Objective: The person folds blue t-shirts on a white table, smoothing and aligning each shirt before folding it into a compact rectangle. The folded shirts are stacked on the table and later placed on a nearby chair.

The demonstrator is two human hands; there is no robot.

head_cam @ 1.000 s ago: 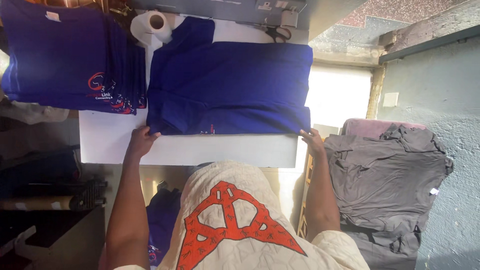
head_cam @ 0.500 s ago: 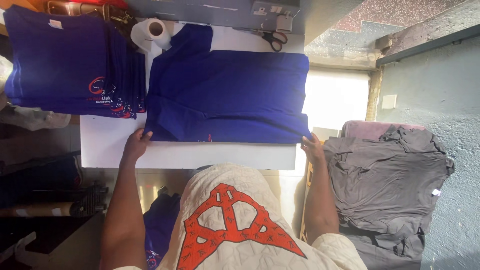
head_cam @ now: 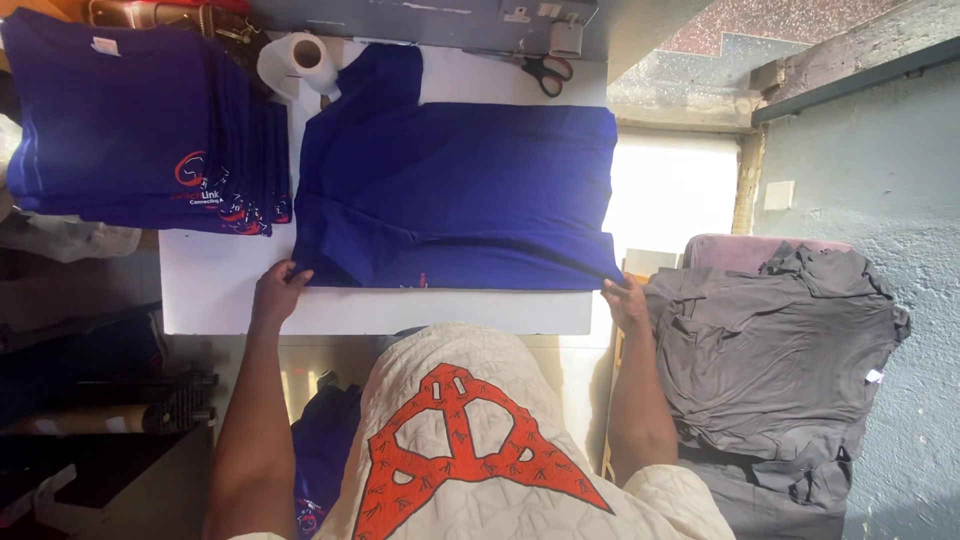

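Gripping the near edge of a blue shirt (head_cam: 455, 195), both hands work from opposite corners. Left hand (head_cam: 277, 293) pinches the near-left corner of the shirt, fingers curled onto the cloth, arm coming up from the bottom of the view. Right hand (head_cam: 626, 300) clamps the near-right corner, right at the edge of the tabletop (head_cam: 215, 295), thumb on top of the fabric. Shirt lies flat on the white tabletop, folded into a rough rectangle, one sleeve sticking out toward the far side near a paper roll (head_cam: 300, 62). A small red mark shows at the shirt's near edge.

Stack of blue shirts (head_cam: 140, 125) with printed red and white logos sits to the left, partly on the tabletop, just beside the flat shirt but not touching it as far as the view shows. Scissors (head_cam: 545, 70) with black handles lie at the far edge of the tabletop, apart from the shirt. Pile of grey shirts (head_cam: 770, 350) rests to the right on a separate surface, close to the right forearm. Person's own top (head_cam: 470, 440) is cream, quilted, with a red-orange design, filling the bottom centre. More blue cloth (head_cam: 320, 450) hangs below the tabletop near the left arm, details too dark to tell.
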